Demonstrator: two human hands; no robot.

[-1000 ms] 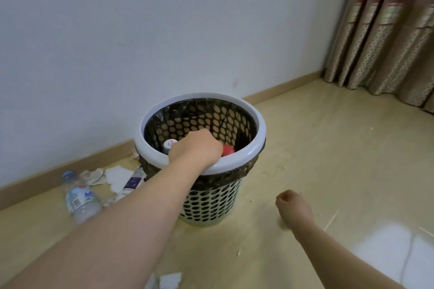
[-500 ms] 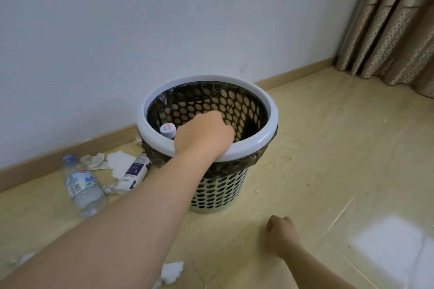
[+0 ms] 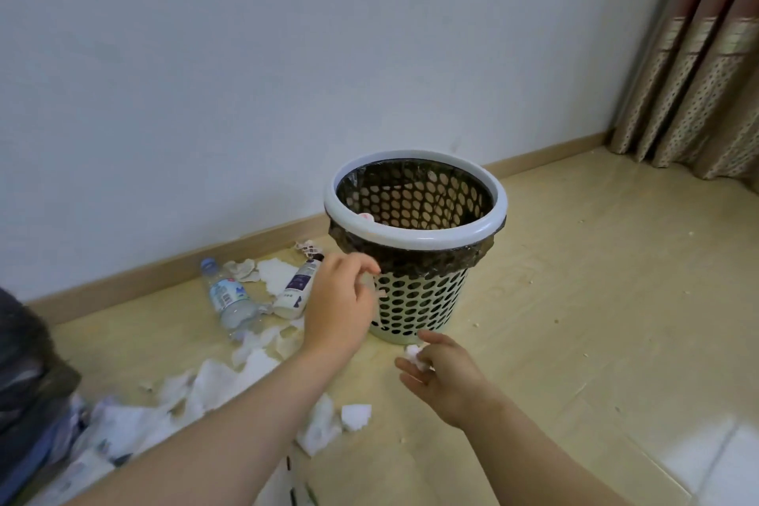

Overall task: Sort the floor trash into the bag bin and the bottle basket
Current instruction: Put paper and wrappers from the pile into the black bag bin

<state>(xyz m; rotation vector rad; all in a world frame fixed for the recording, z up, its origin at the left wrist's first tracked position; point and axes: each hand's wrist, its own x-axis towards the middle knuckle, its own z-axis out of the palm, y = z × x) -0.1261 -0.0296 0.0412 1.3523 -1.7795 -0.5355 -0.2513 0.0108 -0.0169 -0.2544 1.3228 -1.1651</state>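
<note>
Left hand (image 3: 341, 302) loose and empty by the basket (image 3: 431, 244), right hand (image 3: 445, 380) pinching a wad (image 3: 414, 353), which next likely goes to the bin (image 3: 24, 362) at 9 o'clock.

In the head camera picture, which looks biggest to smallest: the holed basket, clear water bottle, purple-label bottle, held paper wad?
1. Holed basket, by far.
2. Clear water bottle.
3. Purple-label bottle, only slightly smaller-looking, so that pair is close.
4. Paper wad, smallest.
</note>
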